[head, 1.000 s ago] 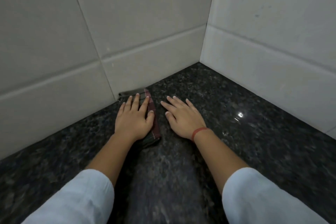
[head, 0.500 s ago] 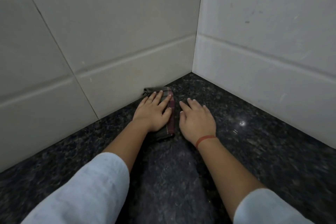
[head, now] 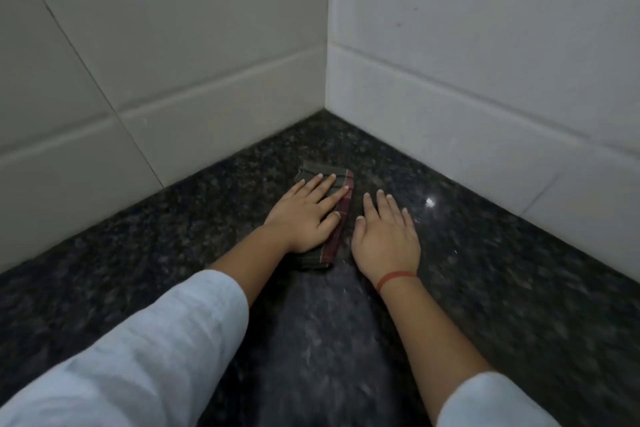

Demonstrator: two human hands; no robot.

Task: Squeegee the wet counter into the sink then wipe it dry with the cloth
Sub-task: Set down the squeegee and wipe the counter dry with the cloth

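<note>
A folded dark checked cloth [head: 342,215] with a red stripe lies on the black speckled granite counter [head: 502,253], a short way out from the corner of the tiled walls. My left hand [head: 304,217] presses flat on top of it, fingers together and pointing at the corner, covering most of it. Just to the right of the cloth, my right hand [head: 386,236] rests flat on the bare counter with fingers slightly spread and nothing in it. A red band circles its wrist. No squeegee and no sink are in view.
White tiled walls rise on the left [head: 173,62] and on the right [head: 485,80], meeting at a corner [head: 326,94] beyond my hands. The counter stretches left, right and toward me. A light glints on it right of my right hand.
The cloth touched the foot of the left wall; now it lies clear of that wall, nearer the corner. Both hands moved with it, the right hand staying beside it.
</note>
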